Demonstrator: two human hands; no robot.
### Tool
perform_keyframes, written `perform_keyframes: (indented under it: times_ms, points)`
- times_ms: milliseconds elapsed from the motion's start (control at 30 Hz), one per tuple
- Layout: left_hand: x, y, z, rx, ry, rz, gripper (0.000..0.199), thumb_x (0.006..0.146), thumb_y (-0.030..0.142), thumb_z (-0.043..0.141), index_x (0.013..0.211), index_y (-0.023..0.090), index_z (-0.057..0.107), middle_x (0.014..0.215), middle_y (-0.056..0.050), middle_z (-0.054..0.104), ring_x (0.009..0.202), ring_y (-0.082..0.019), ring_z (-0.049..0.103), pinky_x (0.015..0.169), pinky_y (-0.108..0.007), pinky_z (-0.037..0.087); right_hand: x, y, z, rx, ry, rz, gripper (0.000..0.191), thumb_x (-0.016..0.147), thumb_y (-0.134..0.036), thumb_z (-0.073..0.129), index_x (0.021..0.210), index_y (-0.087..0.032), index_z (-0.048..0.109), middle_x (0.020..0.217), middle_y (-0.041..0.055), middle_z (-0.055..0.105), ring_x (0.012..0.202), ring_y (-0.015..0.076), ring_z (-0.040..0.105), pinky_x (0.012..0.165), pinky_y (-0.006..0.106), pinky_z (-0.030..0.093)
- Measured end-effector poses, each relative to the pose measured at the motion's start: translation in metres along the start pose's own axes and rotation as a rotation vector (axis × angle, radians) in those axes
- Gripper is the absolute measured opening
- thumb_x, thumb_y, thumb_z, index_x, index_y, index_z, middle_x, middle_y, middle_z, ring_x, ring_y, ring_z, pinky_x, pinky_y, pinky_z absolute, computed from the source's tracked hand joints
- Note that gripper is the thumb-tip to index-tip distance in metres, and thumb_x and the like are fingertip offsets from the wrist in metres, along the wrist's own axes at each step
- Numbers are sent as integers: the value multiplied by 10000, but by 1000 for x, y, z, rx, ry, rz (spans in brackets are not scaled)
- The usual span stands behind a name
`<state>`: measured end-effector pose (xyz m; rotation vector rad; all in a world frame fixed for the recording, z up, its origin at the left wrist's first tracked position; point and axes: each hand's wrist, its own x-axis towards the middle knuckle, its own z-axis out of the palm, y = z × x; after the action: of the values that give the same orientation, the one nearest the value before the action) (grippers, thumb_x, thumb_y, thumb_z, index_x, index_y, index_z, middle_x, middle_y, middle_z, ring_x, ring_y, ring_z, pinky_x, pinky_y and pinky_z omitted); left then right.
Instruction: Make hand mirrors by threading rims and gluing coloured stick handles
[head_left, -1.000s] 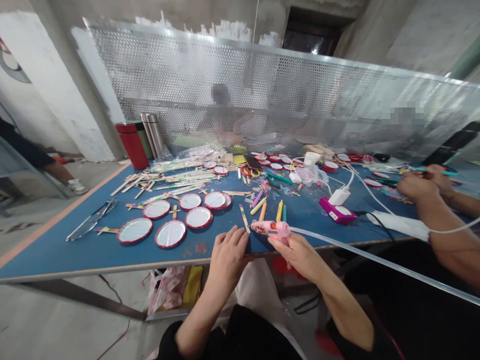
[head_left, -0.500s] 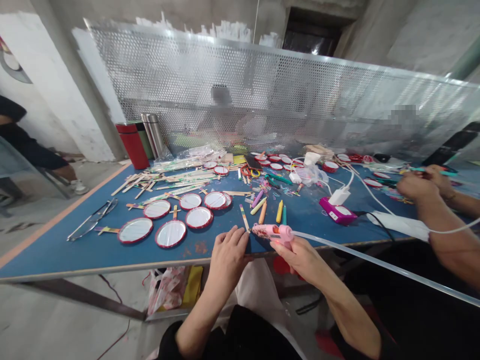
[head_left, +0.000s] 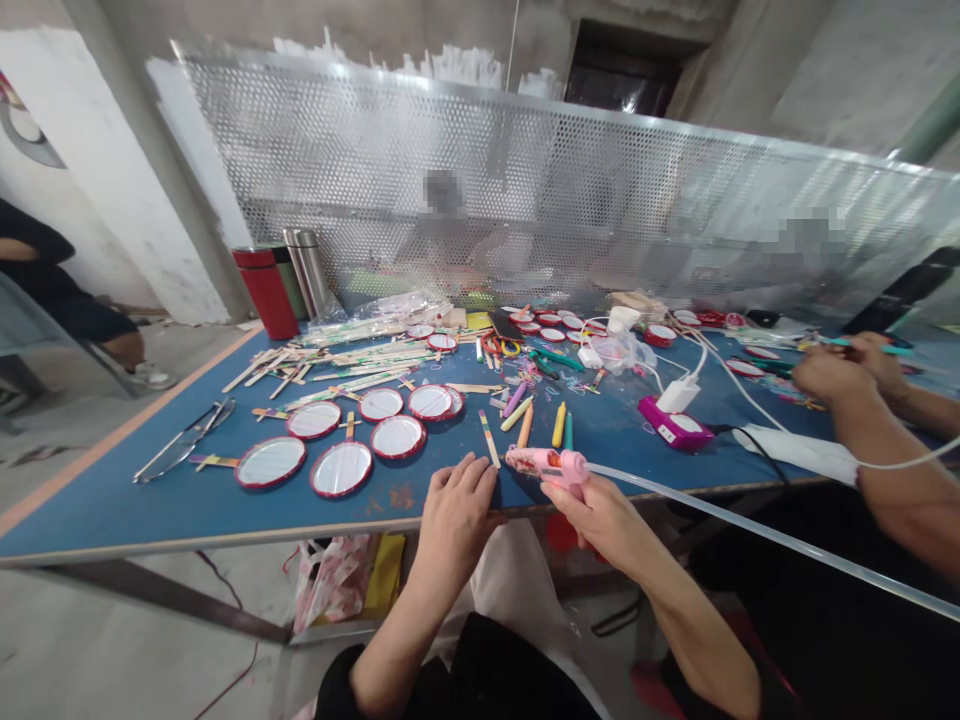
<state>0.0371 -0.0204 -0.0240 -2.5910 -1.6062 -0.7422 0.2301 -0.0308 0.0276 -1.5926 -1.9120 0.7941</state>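
My right hand (head_left: 600, 522) is wrapped around the handle of a pink glue gun (head_left: 546, 463). A long clear glue stick (head_left: 720, 520) runs out of its back toward the right. The gun's nozzle points left, close to the lower end of a wooden craft stick (head_left: 489, 438) with coloured bands. My left hand (head_left: 461, 505) lies palm down on the table's front edge, fingers stretched out, just below that stick; its thumb is mostly hidden. Left of it lie several round red-rimmed mirrors (head_left: 341, 467), some with coloured stick handles.
Several crayons (head_left: 559, 424) lie beyond the glue gun. A purple power box (head_left: 675, 424) with white plugs stands at right, near a co-worker's hands (head_left: 840, 370). Eyeglasses (head_left: 184, 440) lie at left. Loose sticks (head_left: 360, 355), bottles (head_left: 266, 292) and a perforated metal screen (head_left: 480, 190) are behind.
My hands and the glue gun have hardly moved; the nozzle has shifted very slightly right of the craft stick's end. At far left, a seated person has shifted a little.
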Motion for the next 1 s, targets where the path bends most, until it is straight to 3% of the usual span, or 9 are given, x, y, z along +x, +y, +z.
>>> perform_keyframes:
  times_ms: [100, 200, 300, 400, 467, 833, 1000]
  points:
    - [0, 0, 0, 6, 0, 6, 442, 799, 246, 705, 1213, 193, 558, 1302, -113, 621, 1254, -293, 527, 938, -449, 435, 5, 0, 4, 5, 55, -25, 379, 909, -409, 445, 1112, -177, 665, 789, 48, 714, 448, 149, 577, 437, 247, 463]
    - [-1, -1, 1, 12, 9, 13, 440, 806, 253, 700, 1217, 191, 556, 1302, -114, 620, 1255, -292, 525, 939, -445, 433, 9, -3, 6, -29, 47, -21, 381, 916, -407, 441, 1063, -152, 682, 794, 61, 727, 541, 185, 636, 521, 267, 509]
    - [-1, -2, 2, 18, 14, 20, 443, 802, 264, 705, 1211, 178, 560, 1295, -119, 623, 1250, -292, 529, 927, -441, 440, 12, -7, 6, -34, 34, -68, 369, 924, -375, 441, 1102, -154, 679, 849, 62, 743, 758, 228, 692, 719, 301, 542]
    - [-1, -2, 2, 23, 20, 26, 461, 794, 276, 716, 1210, 155, 555, 1291, -120, 626, 1249, -290, 529, 923, -444, 444, 14, -8, 5, -3, 36, -153, 367, 925, -339, 447, 1169, -162, 654, 1076, 72, 722, 1027, 248, 653, 941, 335, 475]
    - [-1, -2, 3, 26, 23, 29, 465, 797, 283, 714, 1212, 154, 550, 1294, -117, 624, 1251, -287, 527, 924, -441, 445, 15, -6, 5, 9, 35, -182, 371, 924, -334, 447, 1184, -164, 649, 1179, 75, 685, 1115, 247, 613, 1003, 334, 430]
    - [-1, -2, 2, 18, 16, 15, 452, 811, 303, 704, 1218, 182, 547, 1306, -101, 619, 1257, -283, 522, 932, -437, 432, 11, 2, 4, -92, 20, -132, 352, 931, -379, 420, 1033, -168, 684, 964, 72, 729, 923, 244, 661, 876, 332, 481]
    - [-1, -2, 2, 21, 10, 17, 473, 802, 312, 715, 1220, 170, 546, 1307, -106, 619, 1256, -286, 523, 933, -435, 431, 9, 2, 4, -120, 30, -139, 370, 926, -390, 412, 1037, -158, 678, 1005, 93, 718, 974, 254, 645, 892, 335, 467]
